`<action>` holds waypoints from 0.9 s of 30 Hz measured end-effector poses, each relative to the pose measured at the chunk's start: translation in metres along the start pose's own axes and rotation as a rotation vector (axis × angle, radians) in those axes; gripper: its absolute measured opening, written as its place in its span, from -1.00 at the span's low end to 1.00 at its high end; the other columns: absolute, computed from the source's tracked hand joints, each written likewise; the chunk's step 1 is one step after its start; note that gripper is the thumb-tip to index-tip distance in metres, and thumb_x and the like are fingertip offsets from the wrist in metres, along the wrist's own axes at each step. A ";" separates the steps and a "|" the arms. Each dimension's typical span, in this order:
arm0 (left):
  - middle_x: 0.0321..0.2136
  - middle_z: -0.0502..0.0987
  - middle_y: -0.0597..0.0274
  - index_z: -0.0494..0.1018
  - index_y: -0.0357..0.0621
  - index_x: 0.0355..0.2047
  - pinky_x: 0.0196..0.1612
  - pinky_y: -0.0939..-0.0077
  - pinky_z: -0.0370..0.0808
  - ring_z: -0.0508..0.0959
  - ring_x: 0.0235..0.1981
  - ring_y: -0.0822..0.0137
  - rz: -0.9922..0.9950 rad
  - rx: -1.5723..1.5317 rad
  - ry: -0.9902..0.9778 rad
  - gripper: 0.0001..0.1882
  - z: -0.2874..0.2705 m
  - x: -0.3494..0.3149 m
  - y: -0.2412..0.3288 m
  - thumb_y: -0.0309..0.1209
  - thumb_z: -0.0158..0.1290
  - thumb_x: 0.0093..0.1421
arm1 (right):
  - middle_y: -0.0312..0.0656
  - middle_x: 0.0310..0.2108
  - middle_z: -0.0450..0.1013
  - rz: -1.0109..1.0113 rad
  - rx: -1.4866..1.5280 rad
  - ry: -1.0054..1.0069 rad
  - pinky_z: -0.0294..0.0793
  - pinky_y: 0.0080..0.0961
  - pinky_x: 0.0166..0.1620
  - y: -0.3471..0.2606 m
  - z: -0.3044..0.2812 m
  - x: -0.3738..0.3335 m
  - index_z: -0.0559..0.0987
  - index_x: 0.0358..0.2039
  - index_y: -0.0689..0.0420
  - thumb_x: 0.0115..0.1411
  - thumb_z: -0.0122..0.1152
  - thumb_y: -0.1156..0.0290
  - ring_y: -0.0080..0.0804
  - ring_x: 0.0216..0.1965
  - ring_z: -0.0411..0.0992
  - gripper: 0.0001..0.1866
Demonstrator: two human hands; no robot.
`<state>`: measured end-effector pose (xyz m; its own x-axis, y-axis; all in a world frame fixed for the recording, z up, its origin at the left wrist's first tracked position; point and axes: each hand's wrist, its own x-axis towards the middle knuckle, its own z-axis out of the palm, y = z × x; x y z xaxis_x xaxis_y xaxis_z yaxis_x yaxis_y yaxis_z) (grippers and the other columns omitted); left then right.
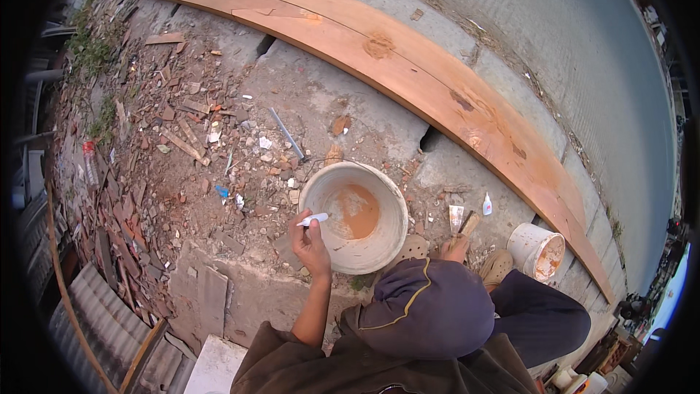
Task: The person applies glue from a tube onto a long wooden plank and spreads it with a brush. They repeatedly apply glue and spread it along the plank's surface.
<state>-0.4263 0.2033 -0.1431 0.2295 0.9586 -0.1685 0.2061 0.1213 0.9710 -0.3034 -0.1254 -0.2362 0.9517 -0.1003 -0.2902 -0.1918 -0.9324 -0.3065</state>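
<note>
My left hand (pixel 312 249) is closed round a small white tube-like bottle (pixel 314 219), held over the left rim of a pale bucket (pixel 394 237). Orange-brown powder or paste (pixel 357 211) lies in the bucket's bottom. Low on the right, my right hand (pixel 455 249) is closed on a flat wooden stick or handle (pixel 471 223), whose kind I cannot make out. Beside that stick is a small printed white packet (pixel 456 216). A small white squeeze bottle with a pink part (pixel 487 204) lies just beyond. A dark cap (pixel 430 306) hides my right forearm.
Long brown wooden boards (pixel 408 80) stretch across the far side, with orange filler patches. A white pail (pixel 526 244) with orange residue is tilted at right. Broken brick and wood rubble (pixel 182 124) covers the left. A metal bar (pixel 286 133) lies behind the bucket.
</note>
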 end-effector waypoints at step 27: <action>-0.09 0.56 0.15 0.55 -0.35 -0.05 0.03 0.46 0.47 0.53 -0.09 0.37 -0.137 -0.029 0.230 -0.77 -0.010 0.014 -0.020 -0.50 0.13 0.32 | 0.10 -0.24 0.60 -1.352 -0.967 -0.645 0.53 -0.02 -0.06 -0.467 -0.060 0.324 0.59 0.14 -0.02 0.27 -0.08 0.41 0.07 -0.14 0.56 -0.54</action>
<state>-0.4371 0.2170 -0.1629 -0.0219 0.9658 -0.2585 0.1926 0.2577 0.9468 0.1091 0.2568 -0.1331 0.0313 0.7508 -0.6598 0.9890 -0.1188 -0.0882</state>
